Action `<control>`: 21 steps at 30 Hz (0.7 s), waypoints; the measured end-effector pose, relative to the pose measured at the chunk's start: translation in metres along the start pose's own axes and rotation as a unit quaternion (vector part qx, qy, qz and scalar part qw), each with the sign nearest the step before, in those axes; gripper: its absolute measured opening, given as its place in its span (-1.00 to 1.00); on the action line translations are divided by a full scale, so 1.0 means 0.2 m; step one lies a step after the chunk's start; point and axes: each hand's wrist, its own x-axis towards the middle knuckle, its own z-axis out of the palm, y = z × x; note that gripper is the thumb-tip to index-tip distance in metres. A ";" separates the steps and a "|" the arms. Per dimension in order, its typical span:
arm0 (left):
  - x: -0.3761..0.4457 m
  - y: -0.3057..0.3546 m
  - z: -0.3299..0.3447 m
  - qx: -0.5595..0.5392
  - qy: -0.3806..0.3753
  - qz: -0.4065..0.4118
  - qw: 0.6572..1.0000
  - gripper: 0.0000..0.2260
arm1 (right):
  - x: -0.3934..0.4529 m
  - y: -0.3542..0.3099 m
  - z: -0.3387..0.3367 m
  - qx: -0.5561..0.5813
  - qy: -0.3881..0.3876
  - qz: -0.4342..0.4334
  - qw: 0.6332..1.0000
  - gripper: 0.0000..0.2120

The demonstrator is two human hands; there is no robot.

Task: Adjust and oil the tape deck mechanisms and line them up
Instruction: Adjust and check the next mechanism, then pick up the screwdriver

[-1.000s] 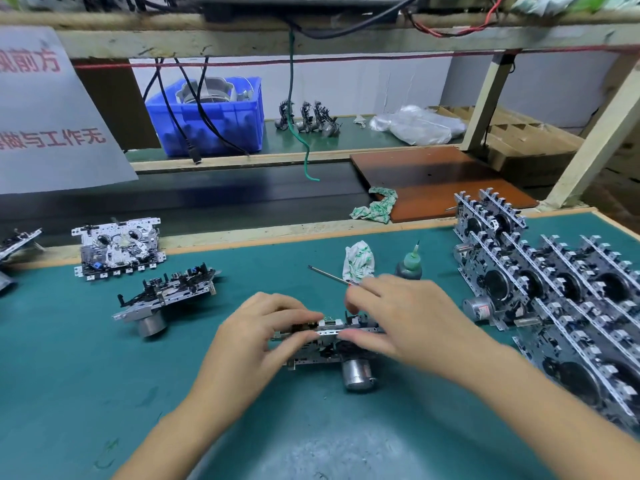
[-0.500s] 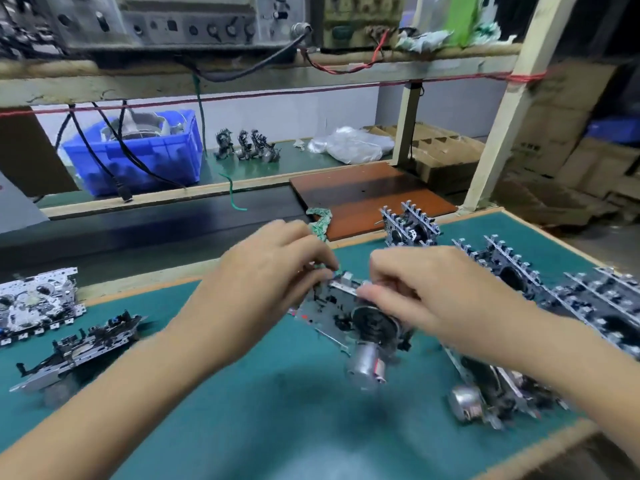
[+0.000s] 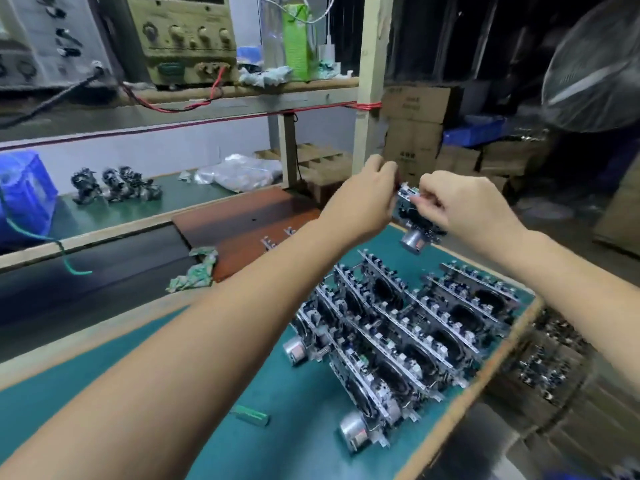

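While both hands carry one unit above the far right corner of the bench, this is how the scene stands.

Held mechanism: the tape deck mechanism (image 3: 414, 216) hangs in the air between the two hands, over the far end of the lined-up units, its motor can (image 3: 412, 241) pointing down; it touches nothing on the mat.
Left hand: the left hand (image 3: 363, 202) pinches the unit's upper left edge with curled fingers, probably to steady it.
Right hand: the right hand (image 3: 464, 209) grips the right side, fingertips (image 3: 420, 202) curled onto the top plate; two-sided holding keeps the frame level, I judge.
Rows: finished mechanisms (image 3: 398, 327) stand on edge, packed side by side in slanted rows on the green mat (image 3: 173, 393), likely so the motors clear each other.
Likely step: placing this unit at the far end of the rows, which looks like the open spot.
Risk: lowering it could knock the neighbouring upright units over.
Nearby: a small green object (image 3: 252, 415), too blurred to identify, lies on the mat near the left forearm; a crumpled rag (image 3: 194, 268) sits at the bench's back edge.
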 end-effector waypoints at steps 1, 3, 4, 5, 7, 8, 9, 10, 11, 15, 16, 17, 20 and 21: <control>0.02 0.00 0.05 -0.010 -0.030 -0.008 0.999 -0.69 | 0.00 0.02 0.05 0.005 -0.003 0.020 1.000 -0.80; 0.04 -0.02 0.14 -0.029 -0.094 -0.035 0.995 -0.57 | 0.01 0.03 0.15 -0.015 -0.020 0.038 0.999 -0.80; 0.04 -0.02 0.18 -0.031 -0.128 -0.050 0.990 -0.53 | 0.01 0.03 0.20 -0.038 -0.034 0.036 0.998 -0.80; 0.04 -0.03 0.21 -0.027 -0.160 -0.063 0.985 -0.49 | 0.01 0.03 0.24 -0.060 -0.047 0.030 0.997 -0.79; 0.04 -0.05 0.27 -0.006 -0.207 -0.076 0.975 -0.44 | -0.01 0.03 0.30 -0.081 -0.064 0.019 0.994 -0.77; 0.03 -0.06 0.29 0.002 -0.222 -0.076 0.972 -0.43 | -0.02 0.04 0.32 -0.084 -0.069 0.016 0.994 -0.76; 0.03 -0.06 0.32 0.001 -0.228 -0.075 0.971 -0.43 | -0.02 0.05 0.34 -0.086 -0.074 0.016 0.993 -0.76; 0.04 -0.07 0.34 -0.008 -0.225 -0.077 0.971 -0.45 | -0.03 0.06 0.35 -0.088 -0.080 0.017 0.993 -0.76; 0.03 -0.08 0.36 -0.017 -0.216 -0.078 0.973 -0.48 | -0.04 0.06 0.37 -0.091 -0.088 0.021 0.992 -0.75; 0.01 -0.08 0.46 -0.001 -0.258 -0.063 0.964 -0.60 | -0.07 0.07 0.43 -0.087 -0.131 0.051 0.986 -0.76; 0.00 -0.09 0.48 0.003 -0.267 -0.065 0.962 -0.58 | -0.07 0.07 0.45 -0.078 -0.135 0.062 0.986 -0.77; -0.02 -0.10 0.50 0.009 -0.265 -0.066 0.962 -0.56 | -0.07 0.07 0.45 -0.071 -0.136 0.071 0.986 -0.78; -0.02 -0.12 0.53 0.030 -0.248 -0.074 0.965 -0.55 | -0.06 0.09 0.47 -0.081 -0.146 0.061 0.984 -0.77; -0.01 -0.12 0.54 0.034 -0.248 -0.082 0.965 -0.55 | -0.06 0.09 0.49 -0.089 -0.151 0.058 0.983 -0.77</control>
